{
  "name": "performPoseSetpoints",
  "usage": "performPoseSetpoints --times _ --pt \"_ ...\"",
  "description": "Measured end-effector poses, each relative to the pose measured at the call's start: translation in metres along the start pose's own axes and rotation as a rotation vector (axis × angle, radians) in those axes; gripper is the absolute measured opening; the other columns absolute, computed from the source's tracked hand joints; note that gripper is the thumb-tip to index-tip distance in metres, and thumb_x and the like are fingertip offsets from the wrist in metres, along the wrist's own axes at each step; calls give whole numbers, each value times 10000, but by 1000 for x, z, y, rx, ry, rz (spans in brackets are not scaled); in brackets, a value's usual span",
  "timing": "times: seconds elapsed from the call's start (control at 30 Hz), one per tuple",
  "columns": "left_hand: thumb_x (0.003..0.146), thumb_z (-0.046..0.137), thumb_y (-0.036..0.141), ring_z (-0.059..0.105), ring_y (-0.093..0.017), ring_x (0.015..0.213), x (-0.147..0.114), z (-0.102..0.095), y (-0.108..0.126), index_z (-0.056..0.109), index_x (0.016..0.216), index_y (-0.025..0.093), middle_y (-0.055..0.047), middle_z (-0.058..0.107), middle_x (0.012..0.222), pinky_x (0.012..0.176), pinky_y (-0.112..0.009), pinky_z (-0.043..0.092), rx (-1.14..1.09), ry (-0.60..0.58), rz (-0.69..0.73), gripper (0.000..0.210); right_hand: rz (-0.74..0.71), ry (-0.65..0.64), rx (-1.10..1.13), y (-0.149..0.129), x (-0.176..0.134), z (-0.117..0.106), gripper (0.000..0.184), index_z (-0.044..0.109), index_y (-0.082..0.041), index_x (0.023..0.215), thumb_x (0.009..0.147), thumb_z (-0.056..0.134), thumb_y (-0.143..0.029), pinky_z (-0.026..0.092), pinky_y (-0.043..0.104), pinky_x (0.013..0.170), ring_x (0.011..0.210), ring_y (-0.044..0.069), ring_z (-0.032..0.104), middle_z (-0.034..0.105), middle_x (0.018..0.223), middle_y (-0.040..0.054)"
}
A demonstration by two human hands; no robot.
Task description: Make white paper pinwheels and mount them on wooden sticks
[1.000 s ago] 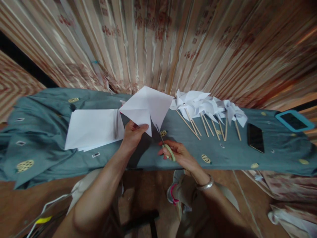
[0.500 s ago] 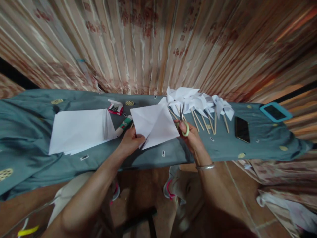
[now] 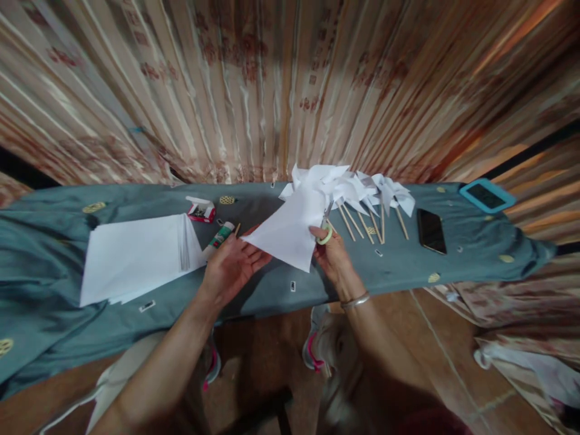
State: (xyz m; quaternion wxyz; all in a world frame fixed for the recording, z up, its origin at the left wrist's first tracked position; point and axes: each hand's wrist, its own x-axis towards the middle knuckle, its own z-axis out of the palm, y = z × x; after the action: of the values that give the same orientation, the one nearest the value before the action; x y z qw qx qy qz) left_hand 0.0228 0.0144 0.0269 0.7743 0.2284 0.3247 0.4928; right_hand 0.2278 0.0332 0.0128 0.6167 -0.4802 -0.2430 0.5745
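Note:
A white square of paper (image 3: 290,226) hangs tilted above the table, one corner pointing left. My right hand (image 3: 334,257) grips its right edge and also holds scissors with pale green handles (image 3: 324,234); their blades are mostly hidden by the paper. My left hand (image 3: 233,269) is open, palm up, with its fingers beside the paper's left corner; whether they touch it I cannot tell. Behind the sheet lie several white paper pinwheels (image 3: 357,187) on wooden sticks. Left of my left hand is a green-and-white glue stick (image 3: 220,235).
A stack of white paper (image 3: 136,257) lies on the left of the narrow table with its teal cloth (image 3: 254,299). Behind the glue stick stands an open red-and-white small box (image 3: 201,209). A black phone (image 3: 431,231) and a blue-framed tablet (image 3: 487,196) lie at the right.
My left hand has let go of the paper and turned palm up. My right hand now grips the sheet along with the scissors, and the sheet has turned. The view has shifted slightly.

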Motion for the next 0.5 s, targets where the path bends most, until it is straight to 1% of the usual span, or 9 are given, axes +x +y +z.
performPoseSetpoints --times 0.07,0.1,0.17,0.23,0.37,0.43,0.5 --pt "669 768 425 653 -247 1065 -2 5 -5 692 965 210 -68 722 1101 937 -400 519 -47 -28 16 374 3 25 50 4 3 6 267 637 -215 764 552 796 -250 545 306 628 599 152 638 709 690 -32" --pt "656 789 368 650 -242 1077 -2 7 -8 685 969 228 -50 723 1095 942 -402 519 -42 -37 20 359 8 33 68 7 4 9 270 639 -212 761 544 797 -244 541 301 615 591 149 629 707 684 -30" --pt "634 812 271 657 -231 1063 -1 11 -14 671 1009 247 -26 724 1079 921 -384 536 -31 -19 37 402 17 41 81 11 4 15 275 645 -204 748 529 806 -246 524 286 584 571 136 603 697 667 -27" --pt "666 798 239 671 -216 1016 1 15 -16 658 1058 235 -32 722 1086 876 -349 562 -49 70 51 416 16 29 50 14 2 21 282 646 -201 732 523 825 -264 504 270 570 566 123 580 686 662 -29" --pt "798 706 238 692 -187 865 8 14 -7 648 1040 182 -57 731 1015 740 -295 601 -113 346 59 256 -28 -76 -111 17 -7 27 309 626 -202 699 563 845 -371 440 251 541 549 102 515 622 615 -45" --pt "822 687 240 696 -182 823 11 9 1 645 1034 174 -58 734 984 702 -289 608 -126 412 89 226 -38 -159 -200 15 -14 27 337 633 -200 731 636 802 -476 404 253 516 536 105 498 599 602 -39" --pt "828 686 246 701 -180 825 13 3 11 651 1038 173 -58 740 984 696 -275 609 -130 438 160 225 -1 -256 -284 13 -23 24 407 658 -194 826 699 734 -573 393 261 505 560 126 534 638 653 -8"
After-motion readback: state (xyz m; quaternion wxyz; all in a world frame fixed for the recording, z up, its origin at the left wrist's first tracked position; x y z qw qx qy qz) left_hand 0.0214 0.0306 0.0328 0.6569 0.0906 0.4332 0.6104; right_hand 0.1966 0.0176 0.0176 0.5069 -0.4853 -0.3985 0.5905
